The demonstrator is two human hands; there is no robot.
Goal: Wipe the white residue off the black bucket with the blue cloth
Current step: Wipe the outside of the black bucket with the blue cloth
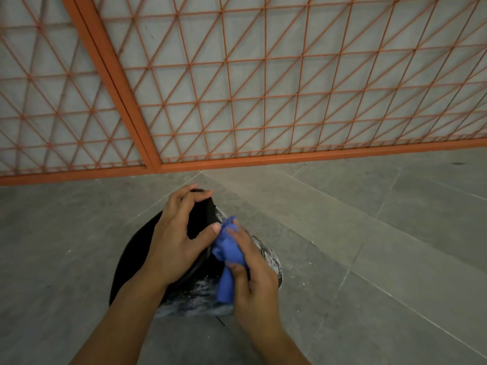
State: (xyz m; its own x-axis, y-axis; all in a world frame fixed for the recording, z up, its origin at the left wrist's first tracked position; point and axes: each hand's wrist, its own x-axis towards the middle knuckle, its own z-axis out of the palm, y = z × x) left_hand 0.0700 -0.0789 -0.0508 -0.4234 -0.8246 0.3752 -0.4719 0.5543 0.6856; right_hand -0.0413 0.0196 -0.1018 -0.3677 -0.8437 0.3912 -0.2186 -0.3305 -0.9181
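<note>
The black bucket (134,262) lies tipped on the grey floor below me, its outer side streaked with white residue (200,296) along the lower and right parts. My left hand (176,238) grips the bucket's upper edge, fingers curled over the far rim. My right hand (253,275) holds the bunched blue cloth (227,256) and presses it against the bucket's right side, just beside my left thumb.
An orange metal grille (263,88) with a diagonal lattice stands right behind the bucket, its bottom bar meeting the floor. Grey floor tiles (382,246) spread to both sides, with small white specks near the bucket.
</note>
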